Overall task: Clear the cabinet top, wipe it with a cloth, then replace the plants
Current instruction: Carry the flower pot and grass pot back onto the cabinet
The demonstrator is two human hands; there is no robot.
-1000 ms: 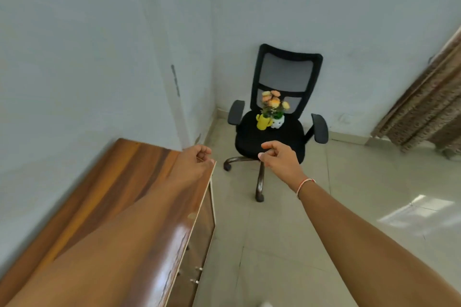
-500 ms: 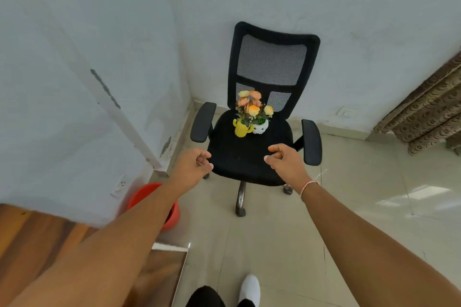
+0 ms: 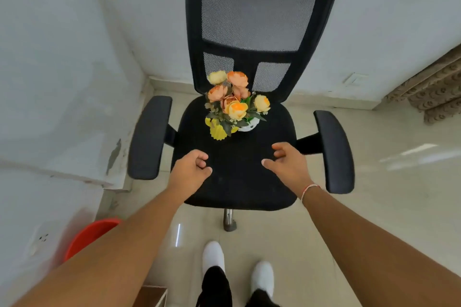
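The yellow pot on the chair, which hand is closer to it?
Left. The left hand hovers just below the yellow pot; the right hand is farther off, below and to the pot's right.

A room with an office chair (image 3: 239,157), tiled floor (image 3: 374,207), curtain (image 3: 434,97).

Both forearms are bare to the frame's edge, with no sleeves showing. The left hand (image 3: 190,169) wears no rings or band. The right hand (image 3: 287,166) has a thin thread bracelet (image 3: 309,188) at the wrist, pale pink with a reddish strand, wound close around it. Lower down, the person wears plain white shoes (image 3: 213,257) with rounded toes and no visible laces or markings, and black trousers (image 3: 215,286) whose hems reach the shoe tops.
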